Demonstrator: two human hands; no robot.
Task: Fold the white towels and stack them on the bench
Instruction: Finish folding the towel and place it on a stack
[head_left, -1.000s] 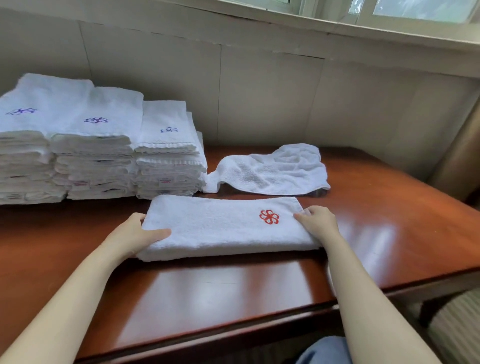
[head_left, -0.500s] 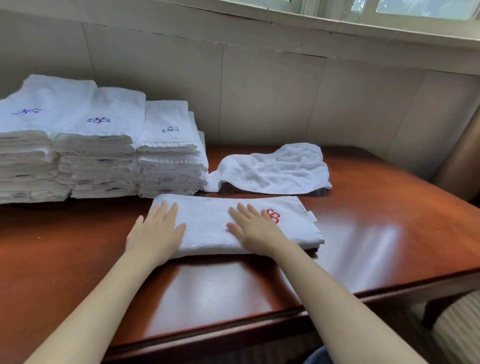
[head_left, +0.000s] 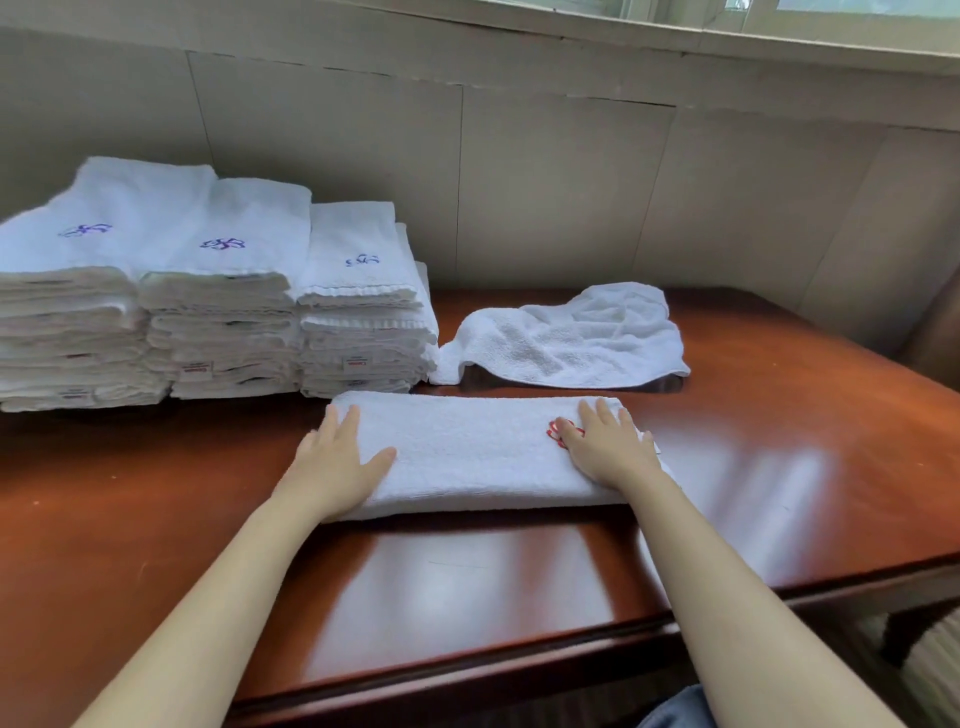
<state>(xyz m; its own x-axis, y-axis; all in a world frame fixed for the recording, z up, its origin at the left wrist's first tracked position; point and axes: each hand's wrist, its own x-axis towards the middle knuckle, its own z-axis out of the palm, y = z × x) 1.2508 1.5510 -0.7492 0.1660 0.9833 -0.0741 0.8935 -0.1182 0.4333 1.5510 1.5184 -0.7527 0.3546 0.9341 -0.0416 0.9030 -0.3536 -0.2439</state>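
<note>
Three stacks of folded towels (head_left: 218, 312) stand side by side at the far left of the bench (head_left: 156, 519), against the wall (head_left: 519, 182), each top towel bearing a purple emblem. Just in front of the rightmost stack lies the folded towel (head_left: 467, 457), a long white band running left to right. The left hand (head_left: 337, 462) rests flat on its left end, fingers straight and together, thumb spread across the cloth. The right hand (head_left: 608, 447) lies flat near its right end, fingers straight — partly covering the red emblem (head_left: 558, 431). Neither hand grips anything. Behind the towel's right half, well apart from both hands, a crumpled towel (head_left: 571, 338) lies unfolded, its left tip touching the rightmost stack.

To the right of the folded towel the bench is bare polished wood out to its right edge; a bare strip also runs between the towel and the near edge, crossed by both forearms.

Half a second ago the right hand lay near the towel's middle — it has slid out toward the right end, and the left hand has shifted outward too.
</note>
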